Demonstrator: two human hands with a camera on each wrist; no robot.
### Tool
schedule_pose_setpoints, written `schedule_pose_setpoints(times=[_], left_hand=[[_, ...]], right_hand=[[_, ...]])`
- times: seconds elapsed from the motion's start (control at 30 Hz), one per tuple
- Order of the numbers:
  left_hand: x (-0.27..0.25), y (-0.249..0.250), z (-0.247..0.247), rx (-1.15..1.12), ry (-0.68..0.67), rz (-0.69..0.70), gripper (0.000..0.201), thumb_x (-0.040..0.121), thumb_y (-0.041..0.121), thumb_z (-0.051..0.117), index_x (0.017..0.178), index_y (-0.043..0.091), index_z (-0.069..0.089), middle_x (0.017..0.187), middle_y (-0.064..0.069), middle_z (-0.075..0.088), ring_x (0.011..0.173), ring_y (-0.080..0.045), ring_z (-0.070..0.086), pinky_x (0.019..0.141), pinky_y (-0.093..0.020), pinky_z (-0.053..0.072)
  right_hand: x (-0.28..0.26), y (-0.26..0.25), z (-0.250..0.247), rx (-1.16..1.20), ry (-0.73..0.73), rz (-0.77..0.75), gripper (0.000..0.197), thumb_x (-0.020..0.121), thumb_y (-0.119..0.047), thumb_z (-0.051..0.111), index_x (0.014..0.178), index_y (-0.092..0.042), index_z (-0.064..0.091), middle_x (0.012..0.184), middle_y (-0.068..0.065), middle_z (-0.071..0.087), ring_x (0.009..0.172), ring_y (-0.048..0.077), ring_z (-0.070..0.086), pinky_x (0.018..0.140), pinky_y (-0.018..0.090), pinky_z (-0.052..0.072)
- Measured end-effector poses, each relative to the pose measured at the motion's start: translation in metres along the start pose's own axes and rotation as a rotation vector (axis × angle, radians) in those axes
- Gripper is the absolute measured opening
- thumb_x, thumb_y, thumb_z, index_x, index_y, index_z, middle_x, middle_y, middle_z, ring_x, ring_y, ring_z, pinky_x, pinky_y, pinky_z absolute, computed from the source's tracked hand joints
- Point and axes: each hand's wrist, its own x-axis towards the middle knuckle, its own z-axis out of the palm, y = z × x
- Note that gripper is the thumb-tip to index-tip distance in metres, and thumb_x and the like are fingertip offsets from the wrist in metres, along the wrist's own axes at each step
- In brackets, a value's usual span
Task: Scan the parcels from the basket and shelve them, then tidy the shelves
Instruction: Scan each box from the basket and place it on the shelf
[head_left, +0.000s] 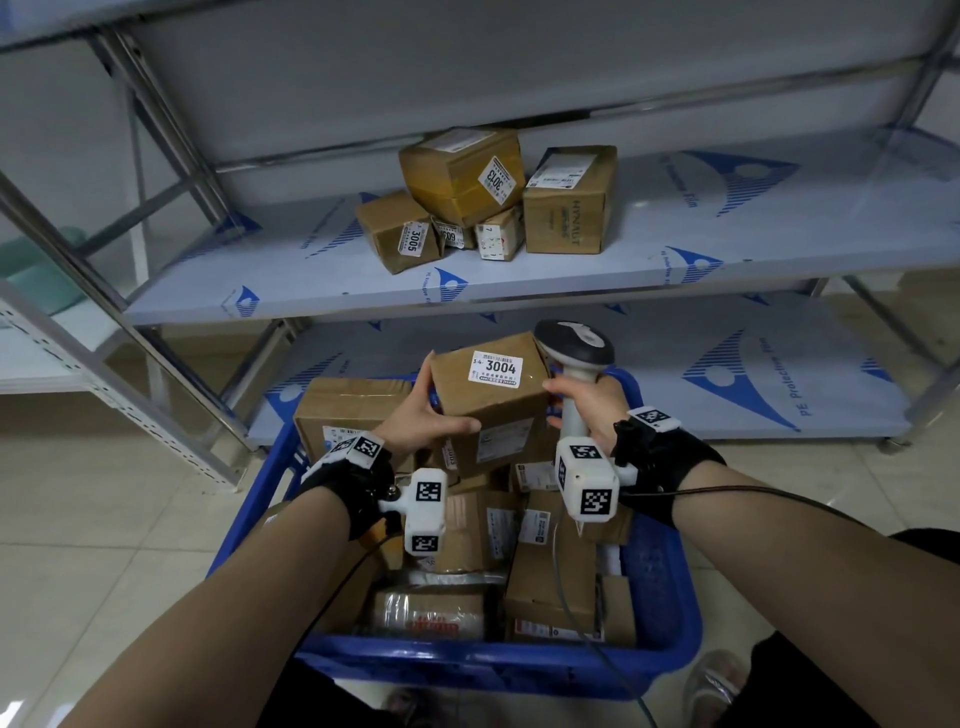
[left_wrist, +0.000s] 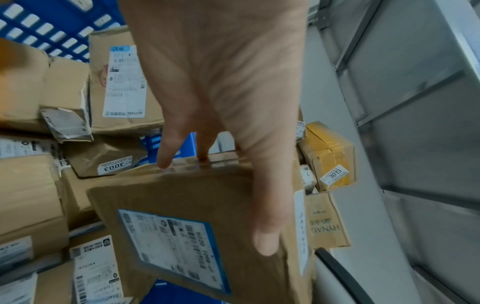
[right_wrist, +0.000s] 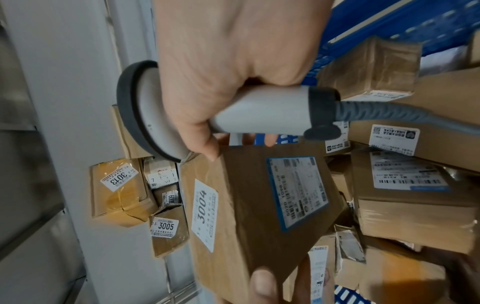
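My left hand (head_left: 423, 415) grips parcel 3004 (head_left: 493, 400) above the basket (head_left: 660, 587); right hand (head_left: 587, 410) fingers clamp the scanner (head_left: 574, 348). Probably scanned; next, place it on the shelf (head_left: 727, 244).

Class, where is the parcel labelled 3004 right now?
In the head view, parcel 3004 is centre frame, held above the blue basket between the left hand and the right hand, below the shelved parcels.

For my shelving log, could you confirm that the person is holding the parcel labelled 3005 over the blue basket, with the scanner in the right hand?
Not quite: the head view shows the held parcel is labelled 3004; the 3005 parcel already lies on the shelf. The rest holds: it is over the blue basket, with the scanner in the right hand.
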Motion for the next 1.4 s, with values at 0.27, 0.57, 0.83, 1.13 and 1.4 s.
schedule_pose_setpoints(times=[0.27, 0.57, 0.83, 1.13, 1.4], left_hand=[[-0.003, 0.003, -0.007, 0.170, 0.102, 0.104, 0.097, 0.058, 0.019, 0.088, 0.134, 0.024, 0.029, 0.132, -0.003, 0.047, 0.124, -0.022, 0.048, 0.097, -0.044, 0.050], [-0.014, 0.020, -0.027, 0.365, 0.465, 0.304, 0.095, 0.063, 0.011, 0.086, 0.140, 0.017, 0.029, 0.139, 0.000, 0.042, 0.125, -0.010, 0.039, 0.097, -0.019, 0.042], [-0.010, 0.021, -0.006, 0.570, 0.573, 0.296, 0.091, 0.065, 0.013, 0.084, 0.138, 0.015, 0.030, 0.137, -0.007, 0.035, 0.117, -0.026, 0.051, 0.094, -0.046, 0.050], [-0.005, 0.026, 0.005, 0.615, 0.606, 0.232, 0.088, 0.068, 0.013, 0.082, 0.138, 0.018, 0.029, 0.139, -0.005, 0.031, 0.116, -0.030, 0.052, 0.092, -0.048, 0.050], [-0.004, 0.027, 0.011, 0.630, 0.614, 0.236, 0.087, 0.067, 0.011, 0.082, 0.137, 0.016, 0.031, 0.140, -0.006, 0.032, 0.117, -0.030, 0.052, 0.090, -0.044, 0.049]], right_hand=[[-0.003, -0.008, 0.003, 0.012, -0.001, -0.011, 0.020, 0.082, -0.005, 0.070, 0.098, -0.009, 0.059, 0.103, 0.013, 0.066, 0.099, 0.030, 0.065, 0.090, 0.044, 0.054], [-0.022, -0.017, 0.011, -0.083, -0.056, -0.112, 0.002, 0.087, -0.012, 0.068, 0.086, -0.010, 0.067, 0.069, 0.007, 0.064, 0.056, 0.011, 0.056, 0.055, 0.023, 0.048], [-0.045, -0.018, 0.028, -0.236, -0.224, -0.136, 0.010, 0.089, -0.010, 0.063, 0.083, -0.002, 0.062, 0.064, 0.011, 0.057, 0.052, 0.016, 0.047, 0.052, 0.027, 0.040], [-0.048, -0.018, 0.032, -0.281, -0.216, -0.137, 0.017, 0.088, -0.010, 0.062, 0.072, -0.004, 0.061, 0.061, 0.009, 0.057, 0.051, 0.015, 0.047, 0.052, 0.027, 0.041], [-0.050, -0.022, 0.031, -0.233, -0.212, -0.114, 0.020, 0.090, -0.009, 0.060, 0.071, -0.005, 0.058, 0.061, 0.009, 0.053, 0.050, 0.015, 0.044, 0.052, 0.027, 0.039]])
